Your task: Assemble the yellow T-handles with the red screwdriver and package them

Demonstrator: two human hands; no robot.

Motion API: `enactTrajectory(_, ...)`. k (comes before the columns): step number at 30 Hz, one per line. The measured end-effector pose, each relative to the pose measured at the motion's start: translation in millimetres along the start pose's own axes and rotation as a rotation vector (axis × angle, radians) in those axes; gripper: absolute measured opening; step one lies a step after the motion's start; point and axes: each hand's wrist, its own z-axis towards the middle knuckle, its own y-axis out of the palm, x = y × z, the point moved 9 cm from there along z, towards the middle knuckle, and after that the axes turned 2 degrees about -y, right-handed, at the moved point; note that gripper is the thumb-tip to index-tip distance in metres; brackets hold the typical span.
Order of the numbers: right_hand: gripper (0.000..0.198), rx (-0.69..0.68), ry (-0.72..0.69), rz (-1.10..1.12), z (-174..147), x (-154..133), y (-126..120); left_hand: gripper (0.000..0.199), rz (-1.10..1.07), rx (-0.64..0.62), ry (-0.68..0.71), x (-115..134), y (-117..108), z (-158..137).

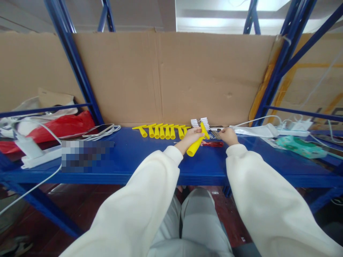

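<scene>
A yellow T-shaped tube (195, 145) is being held above the blue table (150, 157), its long body being slanted: crossbar (205, 131) at 1 o'clock, open end (190, 154) at 7. Near the crossbar, it is being gripped by the left hand (192, 137). At 3 o'clock, the right hand (228, 136) is being held low; whether anything is being pinched cannot be told. Both arms (150, 175) are being stretched forward.

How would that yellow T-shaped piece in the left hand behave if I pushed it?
The yellow piece shows a hollow open end, so it is probably light for its size. It juts straight from the left hand without sagging, so it is likely stiff. Being round, it might roll, but its crossbar would probably stop it.
</scene>
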Motion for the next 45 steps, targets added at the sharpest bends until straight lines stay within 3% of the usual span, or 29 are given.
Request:
enactTrajectory(5, 0.032, 0.021, 0.066, 0.018, -8, -1, -8, 0.039, -0.091, 0.0, -0.108, -12, 27, 22)
enactTrajectory(11, 0.031, 0.001, 0.077, 0.013, -12, -4, -10, 0.038, -0.151, 0.03, -0.212, -21, 31, 36)
enactTrajectory(18, 0.029, -0.054, 0.054, 0.013, -10, -7, -3, 0.034, -0.218, 0.104, -0.203, -15, 13, 36)
enactTrajectory(23, 0.027, -0.207, -0.117, 0.044, -11, -25, 16, 0.038, -0.154, 0.189, -0.062, 5, -14, 24)
enactTrajectory(28, 0.033, -0.313, -0.21, 0.088, -17, -43, 25, 0.046, 0.159, 0.272, 0.245, 35, -59, -1)
enactTrajectory(32, 0.031, -0.225, -0.247, 0.167, -17, -57, 19, 0.05, 0.583, 0.307, 0.55, 53, -82, -27)
enactTrajectory(34, 0.028, -0.175, -0.286, 0.306, -17, -66, 15, 0.05, 0.82, 0.282, 0.65, 55, -78, -38)
enactTrajectory(38, 0.02, -0.216, -0.347, 0.639, -24, -82, 15, 0.051, 1.198, 0.142, 0.637, 38, -51, -46)
enactTrajectory(41, 0.019, -0.291, -0.34, 0.73, -31, -89, 18, 0.054, 1.338, 0.054, 0.634, 27, -33, -50)
enactTrajectory(45, 0.013, -0.353, -0.33, 0.727, -38, -91, 23, 0.053, 1.406, 0.032, 0.6, 21, -29, -49)
